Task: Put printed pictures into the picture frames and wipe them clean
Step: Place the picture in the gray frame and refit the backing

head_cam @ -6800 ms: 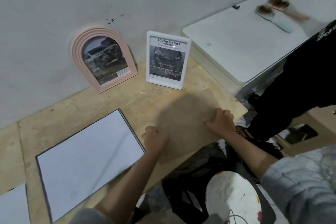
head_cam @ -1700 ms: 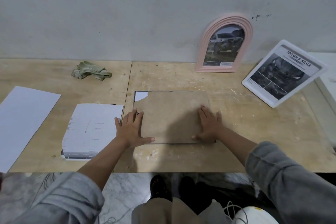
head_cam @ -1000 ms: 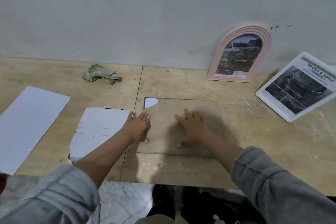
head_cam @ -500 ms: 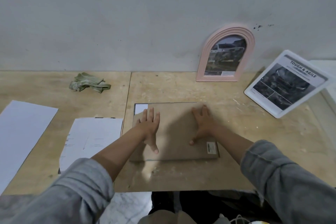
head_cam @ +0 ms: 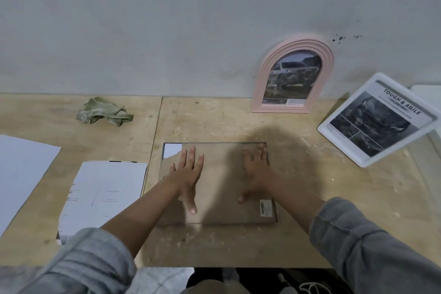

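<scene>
Both hands are down flat on the brown backing board, centre of the picture, a little below the middle. The left hand has its fingers straight and spread, palm on the board's left half, thumb angled down toward the near edge: no grip at all, just a wide flat press. The right hand mirrors it on the right half, fingers straight and reaching the board's far right corner, thumb splayed low, holding nothing.

The board lies inside a thin dark picture frame flat on the wooden surface. At the board's upper left a torn corner leaves a patch of white printed paper showing. A small label sits at the board's lower right corner.

Left of the frame lies a white printed sheet, and further left another white sheet runs out of the picture. A crumpled green cloth rests at the upper left of the surface, near the wall. At upper right, a pink arched frame with a car picture leans on the wall, and a white rectangular frame with a "TOUGH & AGILE" print stands tilted at the right edge.
</scene>
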